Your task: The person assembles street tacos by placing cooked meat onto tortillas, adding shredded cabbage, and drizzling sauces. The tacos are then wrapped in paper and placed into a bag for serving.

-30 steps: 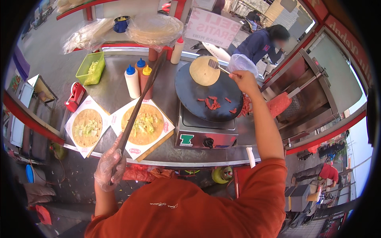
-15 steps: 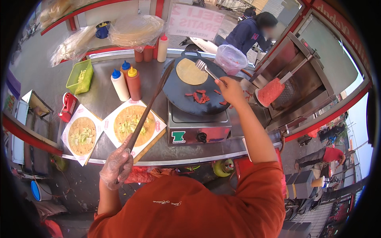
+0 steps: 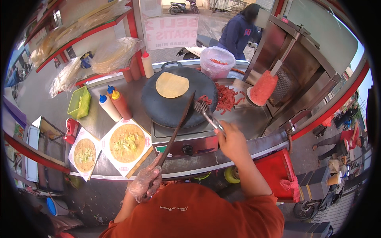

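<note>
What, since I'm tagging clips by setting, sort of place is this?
Probably a street-food stall: a flatbread on a round griddle, a spit of meat and squeeze bottles suggest it.

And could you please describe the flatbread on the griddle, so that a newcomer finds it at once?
Find the black griddle on the stove. The flatbread lies on its far half. It is bare, unlike the two flatbreads on white paper at lower left, which carry shredded greens.
</note>
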Available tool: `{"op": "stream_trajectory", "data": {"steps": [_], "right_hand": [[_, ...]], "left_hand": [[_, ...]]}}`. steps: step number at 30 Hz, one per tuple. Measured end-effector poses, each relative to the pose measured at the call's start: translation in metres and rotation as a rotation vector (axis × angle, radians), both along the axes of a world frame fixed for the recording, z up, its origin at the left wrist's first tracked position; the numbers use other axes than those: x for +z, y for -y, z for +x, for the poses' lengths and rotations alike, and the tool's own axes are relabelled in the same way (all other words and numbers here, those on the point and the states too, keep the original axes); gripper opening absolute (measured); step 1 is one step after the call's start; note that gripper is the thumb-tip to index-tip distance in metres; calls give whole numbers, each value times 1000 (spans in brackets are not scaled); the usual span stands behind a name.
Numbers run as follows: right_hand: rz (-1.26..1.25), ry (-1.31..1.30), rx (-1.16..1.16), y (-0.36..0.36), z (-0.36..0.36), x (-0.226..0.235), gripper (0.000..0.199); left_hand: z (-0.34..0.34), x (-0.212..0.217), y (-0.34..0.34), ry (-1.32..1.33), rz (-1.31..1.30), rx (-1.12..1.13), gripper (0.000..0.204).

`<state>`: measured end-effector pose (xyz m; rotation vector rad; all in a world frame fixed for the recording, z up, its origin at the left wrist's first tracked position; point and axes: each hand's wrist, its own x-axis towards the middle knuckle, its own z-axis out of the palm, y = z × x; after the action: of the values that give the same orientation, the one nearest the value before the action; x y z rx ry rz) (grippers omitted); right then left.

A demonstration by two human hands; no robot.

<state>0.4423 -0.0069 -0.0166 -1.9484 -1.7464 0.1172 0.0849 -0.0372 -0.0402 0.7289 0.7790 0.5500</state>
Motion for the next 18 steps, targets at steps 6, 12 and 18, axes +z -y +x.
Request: {"op": "stream_trajectory", "data": {"steps": [6, 12, 18], "right_hand": [[151, 29, -78, -23, 57, -31, 41], [401, -457, -204, -32, 126, -68, 37], [532, -403, -60, 5, 82, -52, 37]], "left_hand": [[85, 7, -17, -19, 51, -115, 86], [112, 43, -36, 21, 85, 11, 88], [38, 41, -25, -159, 231, 404, 88]]}}
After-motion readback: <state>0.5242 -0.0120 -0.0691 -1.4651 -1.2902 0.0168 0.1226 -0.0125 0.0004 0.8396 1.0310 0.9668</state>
